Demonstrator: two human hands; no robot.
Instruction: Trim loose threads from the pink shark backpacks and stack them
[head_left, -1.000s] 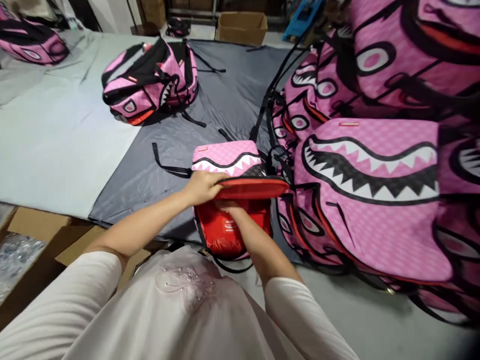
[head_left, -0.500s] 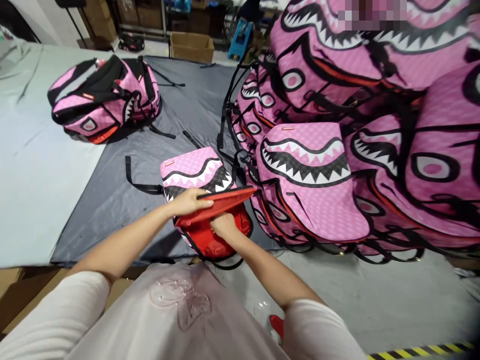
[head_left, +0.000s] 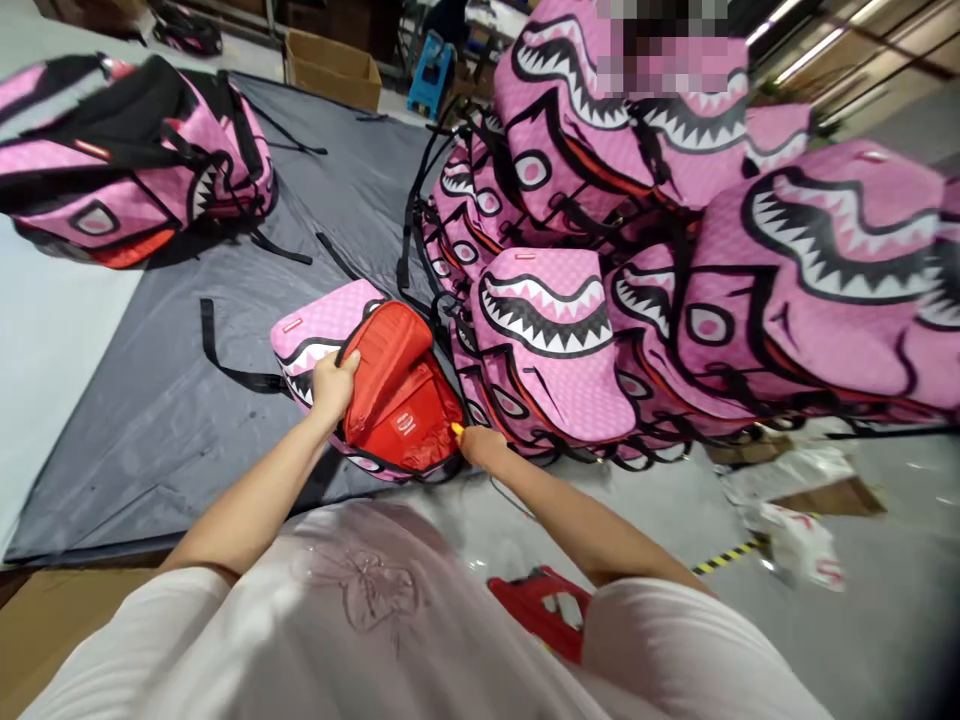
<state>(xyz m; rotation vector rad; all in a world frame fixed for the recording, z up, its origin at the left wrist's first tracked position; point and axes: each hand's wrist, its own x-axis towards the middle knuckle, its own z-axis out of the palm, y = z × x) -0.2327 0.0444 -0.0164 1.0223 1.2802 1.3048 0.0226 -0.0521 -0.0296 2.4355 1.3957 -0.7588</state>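
A grey sheet is spread over the counter. An open backpack, a second backpack and a pile of backpacks are laid on it.

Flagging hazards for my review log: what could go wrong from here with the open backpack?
The heap of backpacks stands high right beside the open backpack and may slide onto it. The left hand holds the red flap open; the right hand is at the rim, where lining might snag.

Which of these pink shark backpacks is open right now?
The backpack on the dark sheet whose flap the left hand holds back, baring red lining. The heap beside it shows only closed pink fronts.
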